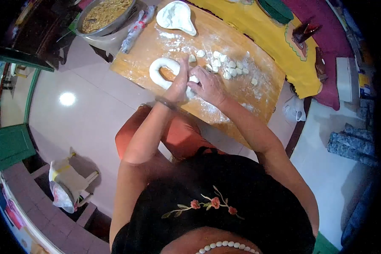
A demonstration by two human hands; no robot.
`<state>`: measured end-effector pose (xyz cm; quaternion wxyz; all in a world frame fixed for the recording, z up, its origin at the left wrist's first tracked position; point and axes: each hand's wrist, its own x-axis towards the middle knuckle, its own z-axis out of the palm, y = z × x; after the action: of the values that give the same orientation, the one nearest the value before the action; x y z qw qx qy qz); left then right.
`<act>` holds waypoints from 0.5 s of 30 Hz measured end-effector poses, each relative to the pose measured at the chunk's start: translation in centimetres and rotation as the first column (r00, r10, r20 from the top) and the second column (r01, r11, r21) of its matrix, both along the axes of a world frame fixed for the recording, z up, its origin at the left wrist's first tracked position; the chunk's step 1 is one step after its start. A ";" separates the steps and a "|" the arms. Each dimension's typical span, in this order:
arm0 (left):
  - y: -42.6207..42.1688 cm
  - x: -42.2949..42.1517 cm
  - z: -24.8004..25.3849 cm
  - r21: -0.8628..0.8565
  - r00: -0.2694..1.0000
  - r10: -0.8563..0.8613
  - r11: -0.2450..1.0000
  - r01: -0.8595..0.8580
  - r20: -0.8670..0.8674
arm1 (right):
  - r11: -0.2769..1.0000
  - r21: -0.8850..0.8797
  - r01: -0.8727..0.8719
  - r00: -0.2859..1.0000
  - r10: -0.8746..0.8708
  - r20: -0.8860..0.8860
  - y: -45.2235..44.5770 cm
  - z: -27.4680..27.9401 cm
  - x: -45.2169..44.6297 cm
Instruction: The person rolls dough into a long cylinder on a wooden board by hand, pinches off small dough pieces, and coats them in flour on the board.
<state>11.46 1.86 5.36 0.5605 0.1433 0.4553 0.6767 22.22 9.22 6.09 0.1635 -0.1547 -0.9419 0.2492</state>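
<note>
A thick white dough rope (155, 75), bent into an open loop, lies on the floured wooden board (127, 67). My left hand (181, 82) is seen edge-on across the rope near its right end, its fingers together and partly hidden. Close beside it, my right hand (206, 84) has its floury fingers curled over the rope's end. Several small cut dough pieces (232, 64) lie scattered to the right of my hands, with a couple just beyond my fingertips. Loose flour dusts the wood around them.
A white scoop-shaped bowl of flour (173, 15) sits at the board's far side, near a rolled plastic bag (136, 31). A large metal bowl of filling (106, 19) stands on a stool at the far left. Beyond the board is a yellow cloth (266, 40).
</note>
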 end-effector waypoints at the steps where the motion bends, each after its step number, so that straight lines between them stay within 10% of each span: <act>1: -0.6 -0.2 -0.2 -0.005 0.997 -0.076 0.997 0.076 0.019 | 0.998 0.064 0.030 0.999 -0.033 0.044 0.1 0.2 0.0; 4: -0.7 -2.0 -1.5 0.034 0.954 -0.259 0.963 0.267 -0.152 | 0.993 0.046 0.111 0.931 -0.088 -0.354 0.4 -1.5 -1.0; 7: -0.8 -1.4 -0.1 -0.188 0.899 -0.291 0.952 0.241 -0.326 | 0.966 -0.093 0.240 0.946 -0.254 -0.199 0.6 -2.0 -0.5; 11: -0.7 -1.1 -2.8 -0.020 0.943 -0.195 0.980 0.197 -0.268 | 0.961 0.143 0.236 0.960 -0.208 -0.187 0.6 -2.0 -0.7; 15: -1.0 -1.2 -4.4 0.085 0.905 -0.135 0.979 0.184 -0.404 | 0.987 -0.010 0.163 0.900 -0.152 -0.409 0.1 -0.7 -1.9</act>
<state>10.30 0.84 1.01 0.5004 0.3478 0.5041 0.6120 20.35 9.36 5.39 0.3782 -0.1727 -0.8744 0.2503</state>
